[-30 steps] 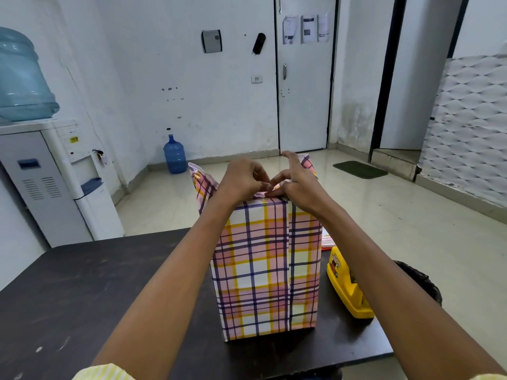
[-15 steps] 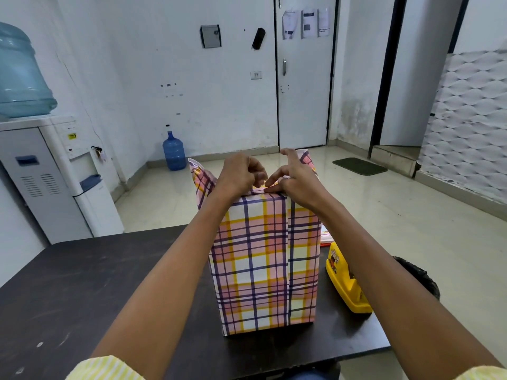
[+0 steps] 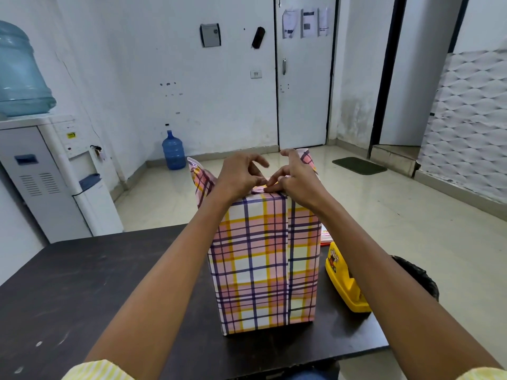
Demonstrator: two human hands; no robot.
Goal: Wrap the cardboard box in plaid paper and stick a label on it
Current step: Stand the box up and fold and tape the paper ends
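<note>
The box (image 3: 263,267) stands upright on the dark table (image 3: 96,283), its sides covered in pink, yellow and navy plaid paper. Paper flaps stick up at the top left (image 3: 199,179) and top right (image 3: 307,157). Both hands work on the top edge. My left hand (image 3: 241,176) has curled fingers that pinch the folded paper at the top middle. My right hand (image 3: 295,179) presses and pinches the same fold from the right, index finger raised. The top face of the box is hidden behind the hands.
A yellow tape dispenser (image 3: 345,281) lies on the table right of the box, with a red and white sheet (image 3: 325,237) behind it. A black bin (image 3: 419,278) sits off the table's right edge. A water dispenser (image 3: 55,171) stands at the left wall.
The hands have stayed at the top fold with small finger shifts. My left fingers have loosened a little, and my right index finger has lifted higher.
</note>
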